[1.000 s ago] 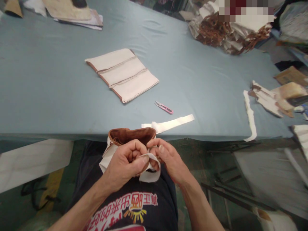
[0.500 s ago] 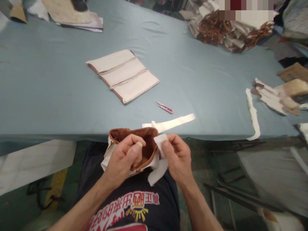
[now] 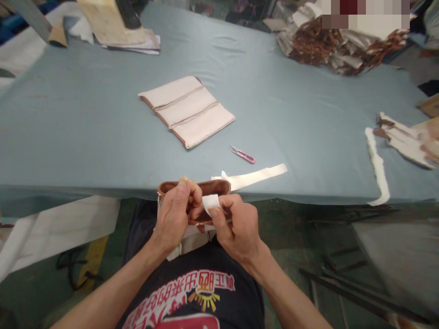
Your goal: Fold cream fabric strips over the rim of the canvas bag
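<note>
A pouch-like bag (image 3: 219,186) with a brown lining and white outside sits in my lap against the table edge, mouth upward. My left hand (image 3: 173,214) is over the left part of its mouth, thumb pressed against curled fingers. What those fingers hold, if anything, is too small to make out. Just to the right, my right hand (image 3: 238,224) pinches a small white strip (image 3: 210,202) between thumb and fingers, above the bag's opening. The lower front of the bag is partly covered by my hands.
Past the bag, a long cream strip (image 3: 259,177) lies at the table's (image 3: 308,137) front edge. Pink thread snips (image 3: 243,154) and a flat cream panel with brown edging (image 3: 188,112) lie farther in. A brown-and-white heap (image 3: 315,41) is at the back right; a white scrap (image 3: 377,167) hangs near the right edge.
My right hand has moved left with the white strip, close to my left hand. My left thumb now points upward. The view has shifted slightly, so the table things appear farther right.
</note>
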`<state>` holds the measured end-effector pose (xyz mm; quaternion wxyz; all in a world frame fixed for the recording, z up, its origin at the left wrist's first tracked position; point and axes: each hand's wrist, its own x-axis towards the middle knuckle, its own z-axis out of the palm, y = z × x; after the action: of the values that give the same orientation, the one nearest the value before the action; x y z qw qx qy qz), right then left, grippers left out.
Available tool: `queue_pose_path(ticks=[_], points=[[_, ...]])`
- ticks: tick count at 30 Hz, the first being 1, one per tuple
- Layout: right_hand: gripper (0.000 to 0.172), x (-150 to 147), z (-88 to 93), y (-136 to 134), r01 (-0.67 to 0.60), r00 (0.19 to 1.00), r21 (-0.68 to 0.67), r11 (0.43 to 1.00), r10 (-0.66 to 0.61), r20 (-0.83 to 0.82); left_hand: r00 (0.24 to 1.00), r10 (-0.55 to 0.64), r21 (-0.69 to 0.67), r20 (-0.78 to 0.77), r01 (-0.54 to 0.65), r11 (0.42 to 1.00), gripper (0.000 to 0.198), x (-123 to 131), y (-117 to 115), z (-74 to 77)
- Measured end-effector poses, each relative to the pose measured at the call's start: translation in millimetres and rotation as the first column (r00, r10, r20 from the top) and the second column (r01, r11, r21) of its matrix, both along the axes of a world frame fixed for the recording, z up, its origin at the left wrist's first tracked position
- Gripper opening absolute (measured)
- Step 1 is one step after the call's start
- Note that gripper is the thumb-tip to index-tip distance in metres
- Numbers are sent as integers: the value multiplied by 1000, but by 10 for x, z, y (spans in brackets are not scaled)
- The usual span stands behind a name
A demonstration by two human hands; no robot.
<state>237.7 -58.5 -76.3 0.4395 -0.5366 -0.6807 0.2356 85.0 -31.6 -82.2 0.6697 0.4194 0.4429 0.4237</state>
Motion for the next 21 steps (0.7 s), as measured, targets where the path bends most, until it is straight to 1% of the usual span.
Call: queue_pose_path(ticks=[1,3,5,6,8,10,12,14,17,19,21], points=[[16,-39,13,1,24,998,-22,999,-25,-54,1000,-23,26,-21,24,999,65,-37,33,36],[15,-95,71,11,57,979,-90,994,-73,-190,989,-113,121,-93,124,985,69,-138,101,130],[17,-124,162,41,48,945,-155,987,-96,-313,953,-230,244,-197,275,930,67,-259,162,243],[19,-130,211,64,28,930,-178,984,-90,-356,929,-267,296,-258,339,893,61,-321,190,301],[23,-131,302,124,-34,912,-214,976,-57,-406,880,-290,357,-376,426,831,42,-437,239,413],[26,-123,373,193,-94,908,-243,965,-17,-418,847,-289,373,-446,470,800,25,-532,284,514],[28,-115,425,268,-139,910,-244,960,27,-414,811,-325,352,-487,522,777,20,-604,326,604],[29,-117,468,347,-195,907,-222,955,89,-412,772,-362,330,-522,574,749,22,-656,363,684],[31,-150,525,480,-293,896,-186,938,201,-396,729,-366,324,-578,617,717,23,-684,399,787],[33,-190,555,578,-344,890,-165,924,265,-371,718,-346,331,-604,621,711,26,-659,406,848],[38,-225,586,674,-401,874,-158,902,324,-363,721,-323,337,-613,609,718,29,-612,405,914]])
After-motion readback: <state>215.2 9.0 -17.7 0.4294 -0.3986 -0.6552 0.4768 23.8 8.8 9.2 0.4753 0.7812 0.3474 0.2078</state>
